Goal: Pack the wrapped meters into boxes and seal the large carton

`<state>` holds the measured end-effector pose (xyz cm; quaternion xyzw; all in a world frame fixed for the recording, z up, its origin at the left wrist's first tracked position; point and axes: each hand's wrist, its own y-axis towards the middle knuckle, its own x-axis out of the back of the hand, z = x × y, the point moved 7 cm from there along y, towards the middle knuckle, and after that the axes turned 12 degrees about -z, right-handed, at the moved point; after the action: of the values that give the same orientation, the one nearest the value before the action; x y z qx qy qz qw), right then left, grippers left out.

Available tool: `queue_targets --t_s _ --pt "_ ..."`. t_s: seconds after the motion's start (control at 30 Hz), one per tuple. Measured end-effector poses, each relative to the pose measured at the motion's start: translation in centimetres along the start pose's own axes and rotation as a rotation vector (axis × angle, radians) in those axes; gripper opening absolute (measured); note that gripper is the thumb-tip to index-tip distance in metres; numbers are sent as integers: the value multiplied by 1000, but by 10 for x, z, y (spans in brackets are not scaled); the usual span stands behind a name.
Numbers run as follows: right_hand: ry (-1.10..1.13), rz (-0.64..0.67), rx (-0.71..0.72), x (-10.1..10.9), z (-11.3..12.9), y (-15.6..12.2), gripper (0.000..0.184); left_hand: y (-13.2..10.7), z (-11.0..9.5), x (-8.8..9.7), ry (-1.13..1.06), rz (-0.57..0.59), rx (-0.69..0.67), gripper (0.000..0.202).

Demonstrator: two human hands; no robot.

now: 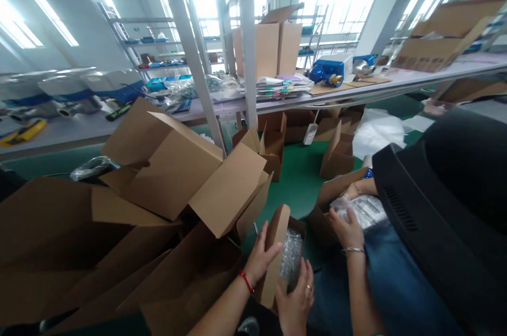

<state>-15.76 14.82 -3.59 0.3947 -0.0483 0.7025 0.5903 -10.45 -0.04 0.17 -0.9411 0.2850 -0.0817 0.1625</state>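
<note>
A small open cardboard box (pixel 276 241) stands low in front of me, its lid flap raised on the left side. Inside it lies something wrapped in clear bubble wrap (pixel 292 254); the wrapping hides what it is. My left hand (pixel 261 258), with a red bracelet at the wrist, grips the raised flap, thumb on the inner face and fingers behind. At the near end, my right hand (pixel 296 294), a ring on one finger, holds the same box with its fingers along the right wall and the thumb at the flap.
Several open, empty cardboard boxes (pixel 170 167) are heaped at my left. On the right, a co-worker's hands (pixel 350 225) handle a bubble-wrapped item (pixel 368 212) over another box. Behind runs a bench (pixel 285 101) with papers (pixel 283 86), blue-bodied devices (pixel 328 69) and a metal post (pixel 248 35).
</note>
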Motion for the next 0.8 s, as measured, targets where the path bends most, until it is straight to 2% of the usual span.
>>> queue_targets --t_s 0.07,0.13,0.23,0.33,0.43,0.5,0.57,0.6,0.67,0.73,0.8 --pt "-76 11 139 -2 9 25 93 1 2 -4 -185 81 73 105" --pt "-150 29 330 -4 29 55 110 3 -2 -7 -333 195 110 102" --pt "-205 105 478 -13 54 87 115 6 -11 -5 -386 255 77 90" --pt "-139 182 376 -23 55 100 93 6 -13 -2 -383 235 69 81" --pt "-17 289 260 -30 41 90 46 3 -15 -3 -417 289 87 73" --pt "37 354 269 -32 32 80 37 2 -17 -2 -423 321 89 66" --pt "79 378 282 -28 23 73 40 3 -22 0 -384 348 84 64" --pt "105 385 284 -25 19 71 43 3 -26 1 -338 344 75 67" --pt "162 382 312 -13 18 64 46 1 -39 10 -120 263 -10 72" --pt "196 350 352 4 22 51 41 -12 -65 23 243 102 -232 66" --pt "225 335 388 19 28 24 28 -43 -91 25 619 26 -570 58"
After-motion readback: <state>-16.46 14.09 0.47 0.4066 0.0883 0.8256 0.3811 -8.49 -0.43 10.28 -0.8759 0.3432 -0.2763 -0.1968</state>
